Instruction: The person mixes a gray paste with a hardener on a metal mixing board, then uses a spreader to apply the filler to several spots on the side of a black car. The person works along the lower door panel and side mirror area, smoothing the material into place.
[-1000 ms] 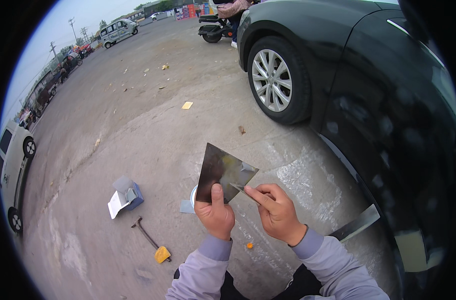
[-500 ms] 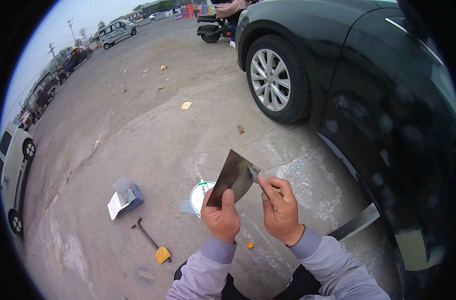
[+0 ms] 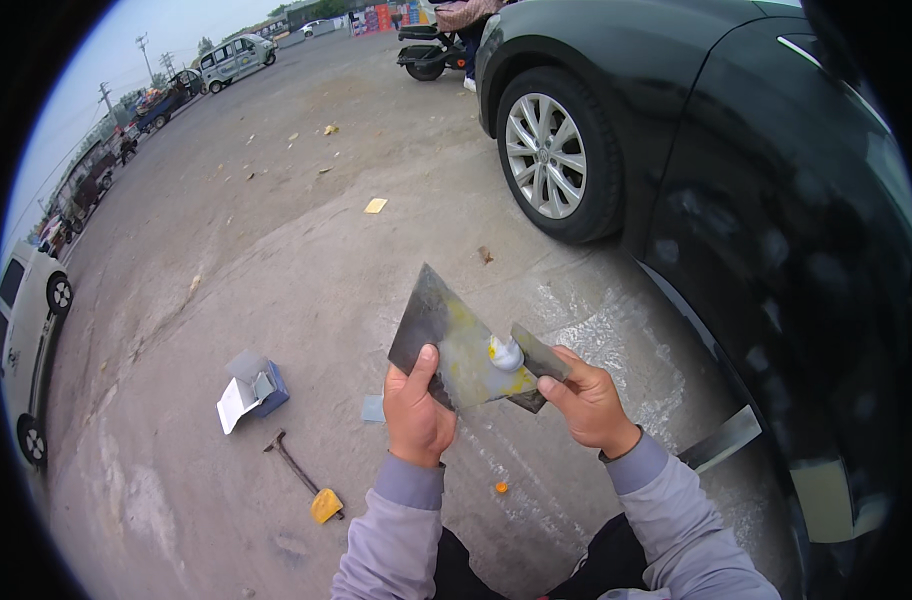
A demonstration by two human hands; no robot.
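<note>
My left hand grips a thin, smeared metal plate along its near-left side, thumb on top. The plate carries streaks of yellow and grey-white paste. Near its right edge sits a whitish lump of putty with yellow beside it. Between the thumb and fingers of my right hand is a flat, greyish putty spreader, its edge close against the lump. A dark corner shows under the plate beside my right thumb; I cannot tell what it belongs to.
On the right stands a dark car with dull patches on its door. An opened small box, a hammer-like tool with a yellow end and an orange cap lie on the ground. A flat strip lies beside the car.
The plate has turned to show its putty-smeared face and now covers the white tub seen before. My left hand moved left and slightly up; my right hand moved slightly right, spreader at the lump.
</note>
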